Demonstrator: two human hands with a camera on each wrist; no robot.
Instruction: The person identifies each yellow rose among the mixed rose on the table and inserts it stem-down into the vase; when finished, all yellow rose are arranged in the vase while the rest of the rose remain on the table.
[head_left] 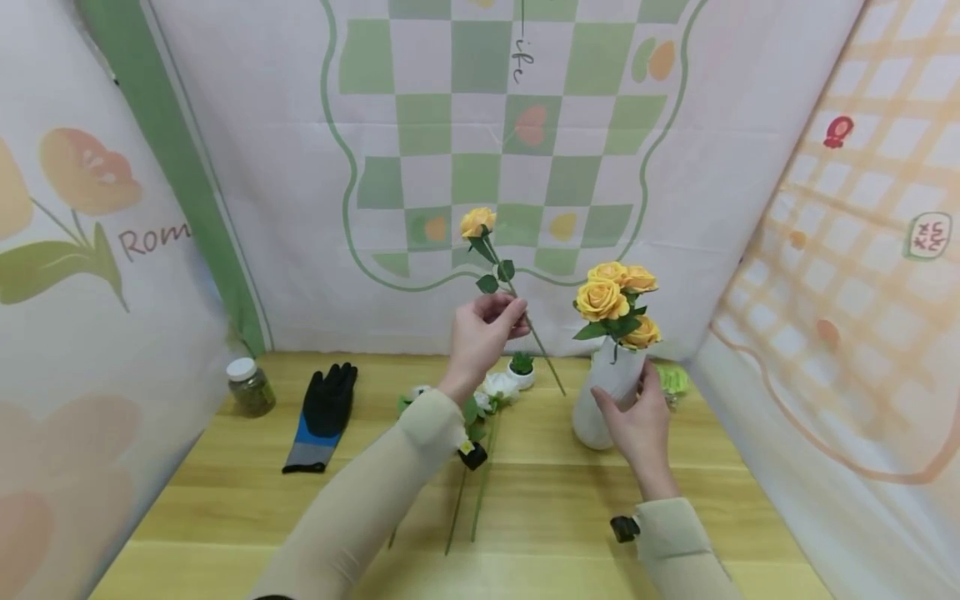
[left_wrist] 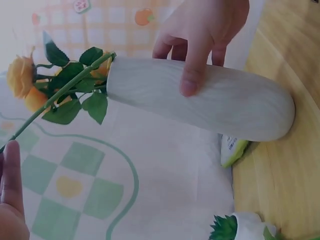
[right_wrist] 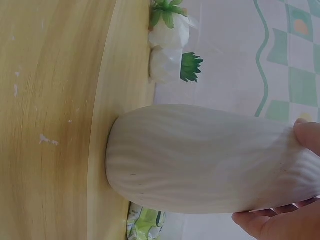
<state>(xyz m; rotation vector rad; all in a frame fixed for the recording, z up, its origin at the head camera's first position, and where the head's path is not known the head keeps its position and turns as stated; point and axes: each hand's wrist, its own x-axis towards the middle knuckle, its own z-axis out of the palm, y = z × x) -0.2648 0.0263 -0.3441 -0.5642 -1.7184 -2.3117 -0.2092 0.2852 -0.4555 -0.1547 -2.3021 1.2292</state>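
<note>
A single yellow rose [head_left: 477, 223] on a long green stem is pinched by my left hand [head_left: 487, 333], well above the table. Its stem slants down to the right, the lower end near the vase. My right hand [head_left: 637, 425] grips the white ribbed vase [head_left: 592, 417] round its upper part, thumb on the near side. In the right wrist view the base of the vase [right_wrist: 200, 160] touches the table. Several yellow roses [head_left: 602, 300] with green leaves stand in the vase. In the left wrist view, the held stem [left_wrist: 55, 97] passes close by the vase mouth.
White flowers [head_left: 501, 385] with long stems lie mid-table beneath my left arm. Behind them is a small potted succulent [head_left: 522, 365]. A black and blue glove [head_left: 326, 417] and a lidded jar [head_left: 251, 387] are at the left. A green packet [head_left: 673, 379] sits behind the vase.
</note>
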